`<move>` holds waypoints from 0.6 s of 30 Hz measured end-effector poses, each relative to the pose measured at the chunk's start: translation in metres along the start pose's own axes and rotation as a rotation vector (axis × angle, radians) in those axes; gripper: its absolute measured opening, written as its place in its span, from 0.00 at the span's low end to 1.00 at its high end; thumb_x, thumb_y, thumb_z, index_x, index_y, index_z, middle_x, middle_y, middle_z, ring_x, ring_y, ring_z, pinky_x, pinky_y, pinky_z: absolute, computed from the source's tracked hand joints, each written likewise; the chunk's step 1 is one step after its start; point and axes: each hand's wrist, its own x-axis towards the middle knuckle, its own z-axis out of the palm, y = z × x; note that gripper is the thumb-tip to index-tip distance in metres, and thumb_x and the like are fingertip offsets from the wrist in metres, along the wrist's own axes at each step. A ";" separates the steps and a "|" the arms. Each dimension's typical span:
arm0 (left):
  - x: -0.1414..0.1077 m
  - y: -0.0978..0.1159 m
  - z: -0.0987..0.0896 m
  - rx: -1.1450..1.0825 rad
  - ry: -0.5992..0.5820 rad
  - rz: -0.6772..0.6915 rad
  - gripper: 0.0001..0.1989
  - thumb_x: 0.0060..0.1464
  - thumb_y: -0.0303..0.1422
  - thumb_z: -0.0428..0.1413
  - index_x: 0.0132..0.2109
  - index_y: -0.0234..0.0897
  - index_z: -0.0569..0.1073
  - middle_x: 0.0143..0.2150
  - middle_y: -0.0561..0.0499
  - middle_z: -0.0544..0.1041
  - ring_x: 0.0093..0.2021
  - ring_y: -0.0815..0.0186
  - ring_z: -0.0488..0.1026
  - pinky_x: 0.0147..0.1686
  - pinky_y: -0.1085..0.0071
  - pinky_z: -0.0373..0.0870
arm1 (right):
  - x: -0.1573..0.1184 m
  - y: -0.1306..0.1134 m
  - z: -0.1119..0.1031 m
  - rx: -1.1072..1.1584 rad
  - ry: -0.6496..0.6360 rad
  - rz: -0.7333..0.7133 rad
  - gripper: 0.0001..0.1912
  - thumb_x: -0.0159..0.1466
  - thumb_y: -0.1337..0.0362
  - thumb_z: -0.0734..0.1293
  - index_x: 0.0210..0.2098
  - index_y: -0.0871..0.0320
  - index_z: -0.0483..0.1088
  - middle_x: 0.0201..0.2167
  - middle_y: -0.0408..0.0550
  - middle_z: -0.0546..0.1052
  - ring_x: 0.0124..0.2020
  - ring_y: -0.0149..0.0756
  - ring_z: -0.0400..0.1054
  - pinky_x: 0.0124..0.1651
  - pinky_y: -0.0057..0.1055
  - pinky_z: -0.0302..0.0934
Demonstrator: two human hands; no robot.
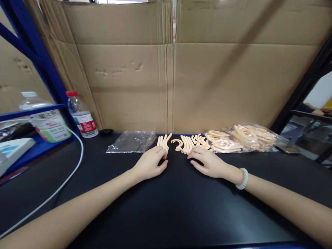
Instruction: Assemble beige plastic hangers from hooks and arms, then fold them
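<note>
**Pale curved pieces in loose groups; both hands apart, thumbs clear of the fingers**

Far left, a red-capped bottle (84, 121) stands beyond the white cable (77, 162). Next, an open-lying clear bag (131, 142) rests flat on the black table (166, 207); its film looks thin and slippery, best pinched at an edge.

My left hand (150, 164) lies beside it, fingers bent over the near ends of a small fan of pale strips (162, 141). The thumb stands away from the fingertips; I cannot tell how firmly they touch.

Between my hands: a hook-shaped piece (176, 140), then a close row of bent strips (185, 142). Material not certain. Judgement: each is light and fairly stiff, with a smooth rounded surface that may roll under a careless push. I would pinch one strip across its middle, thumb and forefinger on opposite sides, and spare the narrow ends in case they snap.

My right hand (209, 162) is at the near end of that row, fingers bent, thumb apart; contact unclear. Above it, short curled pieces (201, 140) lie jumbled, likely to snag one another, so I would lift them singly.

Farther right, filled bags (255, 138) probably sag when raised; support from below seems wise.
</note>
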 end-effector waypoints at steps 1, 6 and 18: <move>0.000 -0.001 0.001 0.000 -0.001 0.000 0.02 0.55 0.30 0.50 0.34 0.39 0.65 0.34 0.50 0.70 0.38 0.60 0.69 0.37 0.66 0.68 | 0.000 0.001 0.000 0.005 0.003 0.006 0.10 0.66 0.69 0.59 0.43 0.58 0.70 0.39 0.52 0.73 0.41 0.40 0.68 0.45 0.37 0.65; 0.000 -0.004 0.004 0.005 0.002 -0.020 0.02 0.56 0.31 0.50 0.37 0.38 0.67 0.37 0.47 0.71 0.41 0.58 0.69 0.41 0.62 0.69 | -0.001 0.001 0.002 -0.002 0.012 0.049 0.10 0.65 0.71 0.60 0.42 0.58 0.70 0.40 0.53 0.74 0.43 0.42 0.68 0.47 0.40 0.65; -0.001 -0.007 0.007 -0.017 0.052 0.051 0.08 0.56 0.30 0.53 0.44 0.37 0.71 0.55 0.40 0.68 0.57 0.52 0.65 0.55 0.54 0.65 | 0.000 0.000 0.001 -0.013 0.018 0.058 0.10 0.65 0.69 0.59 0.42 0.58 0.70 0.39 0.53 0.74 0.42 0.42 0.68 0.46 0.41 0.65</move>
